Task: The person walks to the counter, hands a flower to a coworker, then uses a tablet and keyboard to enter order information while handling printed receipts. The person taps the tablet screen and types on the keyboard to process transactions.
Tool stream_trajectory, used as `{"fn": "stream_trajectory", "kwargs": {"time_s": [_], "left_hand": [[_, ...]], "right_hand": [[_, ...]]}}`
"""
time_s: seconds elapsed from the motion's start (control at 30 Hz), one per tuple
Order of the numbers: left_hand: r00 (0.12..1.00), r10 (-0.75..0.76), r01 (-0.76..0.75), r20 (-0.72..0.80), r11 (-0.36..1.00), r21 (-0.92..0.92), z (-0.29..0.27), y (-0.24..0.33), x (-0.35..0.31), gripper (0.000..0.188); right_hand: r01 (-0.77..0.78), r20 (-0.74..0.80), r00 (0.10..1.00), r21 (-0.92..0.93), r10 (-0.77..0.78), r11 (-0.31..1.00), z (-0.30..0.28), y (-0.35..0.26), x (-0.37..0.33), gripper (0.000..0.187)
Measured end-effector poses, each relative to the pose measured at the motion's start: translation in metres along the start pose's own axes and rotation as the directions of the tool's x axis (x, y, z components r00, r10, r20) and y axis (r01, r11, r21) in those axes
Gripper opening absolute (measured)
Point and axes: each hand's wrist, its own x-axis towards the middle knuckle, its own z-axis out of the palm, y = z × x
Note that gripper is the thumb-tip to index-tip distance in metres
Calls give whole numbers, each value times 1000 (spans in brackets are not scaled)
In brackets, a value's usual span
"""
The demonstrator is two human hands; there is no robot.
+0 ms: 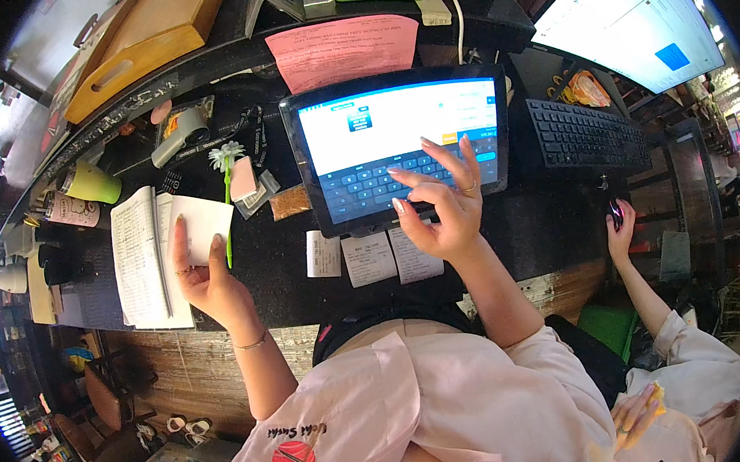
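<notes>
My left hand [207, 282] pinches a small white paper slip [200, 216] between thumb and fingers, above the dark counter. Under and beside it lies a folded stack of printed sheets [138, 260]. My right hand [449, 211] hovers at a tablet-like touchscreen [370, 134], which shows an on-screen keyboard. Its fingers are spread and hold nothing; whether a fingertip touches the glass I cannot tell. Several printed receipts [371, 259] lie in front of the screen. A green pen with a flower top [225, 164] stands just right of the slip.
Right of the touchscreen sit a black keyboard [586, 135] and a monitor [629, 19]. A co-worker's hand [621, 225] rests on a mouse; their other hand holds something yellow. Behind stand a pink sheet [344, 50] and a wooden tray [148, 52]. A scanner-like grey device [179, 138] lies left.
</notes>
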Motion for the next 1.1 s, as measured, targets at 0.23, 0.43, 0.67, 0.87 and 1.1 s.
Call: {"fn": "stream_trajectory", "kwargs": {"time_s": [0.23,0.43,0.67,0.87,1.1], "left_hand": [[1000,-6,6,16,1000,-30,0,-1,-1,62],[999,-48,47,-14,995,-84,-4,-2,-2,59],[999,-15,13,-41,999,-43,-5,-3,-3,56],[999,-45,43,-26,995,-92,-8,-6,-3,54],[998,-52,49,-32,996,-78,-9,-6,-2,53]], "right_hand": [[15,-13,1000,32,-14,999,10,-7,11,14],[10,-5,1000,-16,-10,1000,16,-10,20,18],[-16,-38,999,-63,14,998,17,-5,30,18],[19,42,999,-41,-18,999,18,-10,35,21],[-60,63,996,-122,68,991,-7,5,28,35]]}}
